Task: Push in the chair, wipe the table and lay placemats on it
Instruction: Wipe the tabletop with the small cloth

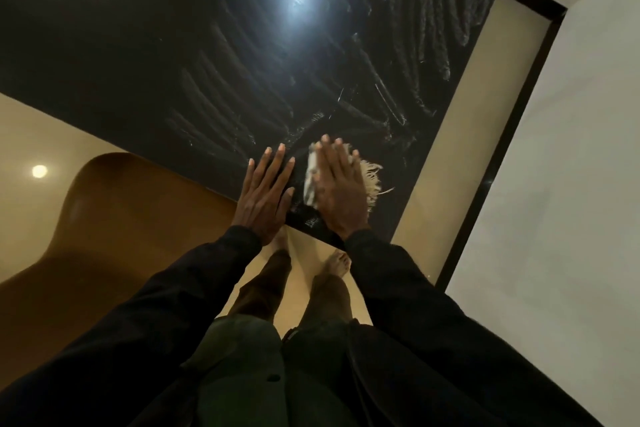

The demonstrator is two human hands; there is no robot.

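Note:
A glossy black table (214, 55) fills the upper part of the head view, streaked with wet wipe marks. Near its closest corner my right hand (341, 189) lies flat, fingers straight, pressing a pale fringed cloth (372, 177) onto the top; the fringe sticks out to the right of the hand. Just left of it, my left hand (265, 192) rests flat on the table edge with fingers spread and nothing in it. A brown curved chair (114, 218) stands at the lower left, its back partly under the table's near edge.
A white wall (561, 156) with a dark baseboard (498, 156) runs close along the table's right side, leaving a narrow strip of cream floor. My bare feet (337, 262) stand on the floor at the table corner. A ceiling light reflects in the tabletop.

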